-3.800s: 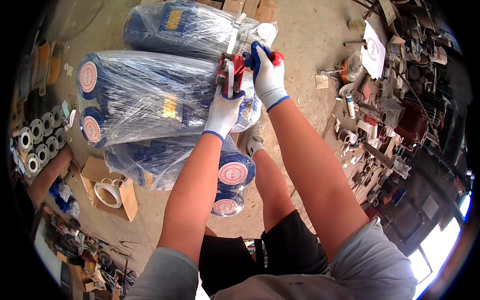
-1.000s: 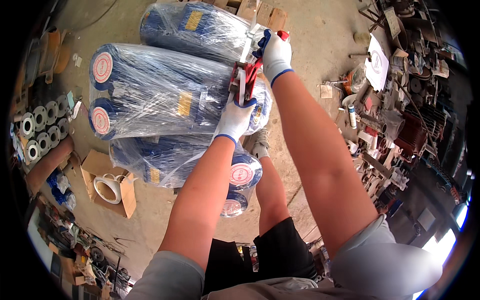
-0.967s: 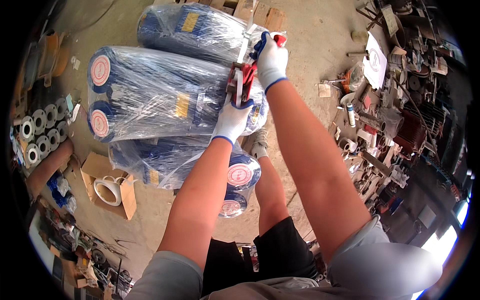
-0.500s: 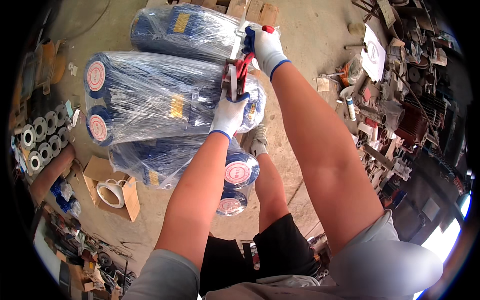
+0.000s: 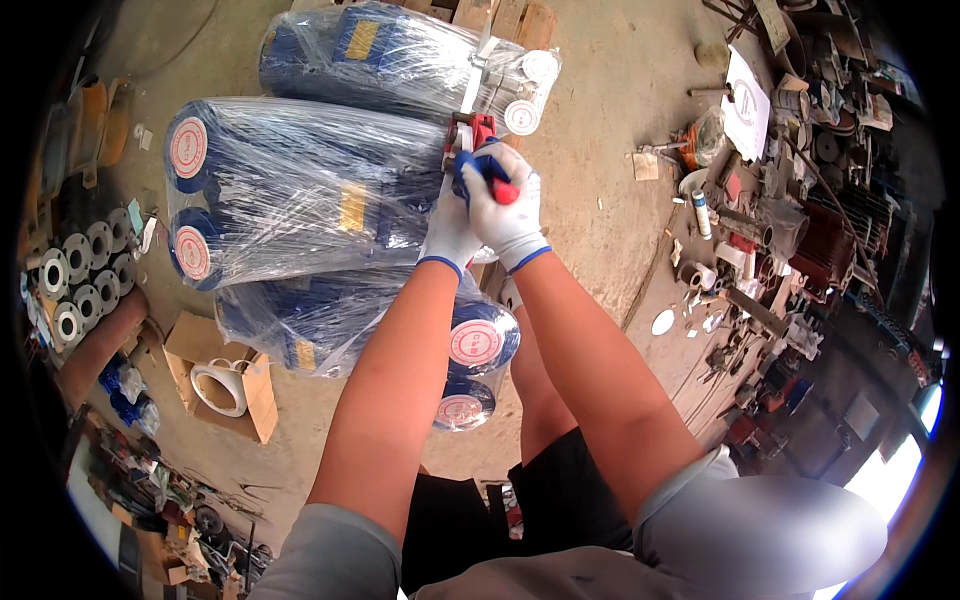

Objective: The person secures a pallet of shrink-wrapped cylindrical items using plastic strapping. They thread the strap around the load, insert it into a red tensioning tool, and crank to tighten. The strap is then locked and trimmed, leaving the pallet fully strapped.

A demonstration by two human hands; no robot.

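Note:
Both my hands wear white gloves with blue cuffs and meet at a red strapping tensioner [image 5: 482,126]. My left hand [image 5: 447,230] is closed around its lower part, mostly hidden by the other hand. My right hand [image 5: 510,208] grips the tensioner's lever, whose red end [image 5: 505,191] pokes out of the fist. From the tool a white strap [image 5: 472,88] runs away over the far bundle [image 5: 320,65]. That bundle, the middle bundle [image 5: 285,190] and the near bundle [image 5: 290,315] are blue cylindrical parts wrapped in clear film; several ends carry round red-and-white labels.
Wooden pallet boards [image 5: 535,25] show under the far bundle. An open cardboard box [image 5: 262,395] holding a white ring-shaped part stands at the lower left. Several metal flanges [image 5: 78,250] lie at the left. Mixed tools and scrap [image 5: 745,235] cover the right side.
My right hand has come down and toward me with the tensioner's lever, from over the far bundle to beside my left hand. My left hand stays on the tool.

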